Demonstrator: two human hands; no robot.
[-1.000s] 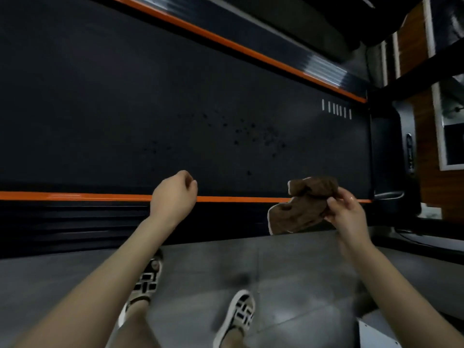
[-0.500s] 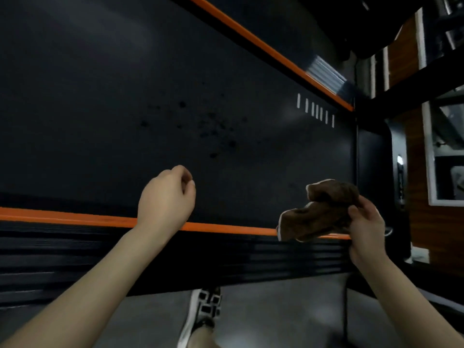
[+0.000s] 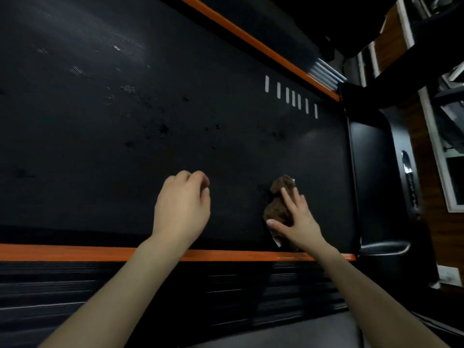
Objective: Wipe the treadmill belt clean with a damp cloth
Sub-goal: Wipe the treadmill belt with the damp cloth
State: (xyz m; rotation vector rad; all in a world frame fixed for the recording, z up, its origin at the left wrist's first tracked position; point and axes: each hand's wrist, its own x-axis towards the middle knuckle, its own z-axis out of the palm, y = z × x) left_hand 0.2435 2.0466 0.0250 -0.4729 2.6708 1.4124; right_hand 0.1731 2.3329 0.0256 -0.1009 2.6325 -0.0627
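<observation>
The black treadmill belt [image 3: 125, 159] fills most of the view, with dark specks [image 3: 163, 128] scattered across its middle. A crumpled brown cloth [image 3: 278, 197] lies on the belt near its right end. My right hand [image 3: 297, 219] presses flat on the cloth with fingers spread and straight. My left hand [image 3: 182, 207] hovers over the belt to the left of the cloth, fingers loosely curled and holding nothing.
Orange side rails run along the near edge [image 3: 75, 252] and the far edge [image 3: 251, 41] of the belt. A row of white marks [image 3: 292, 97] sits near the right end. The black motor cover [image 3: 374, 177] bounds the belt on the right. Grey floor [image 3: 288, 332] lies below.
My right hand carried the cloth from above the near orange rail onto the belt and flattened on it. My left hand moved forward over the belt. The view shifted closer.
</observation>
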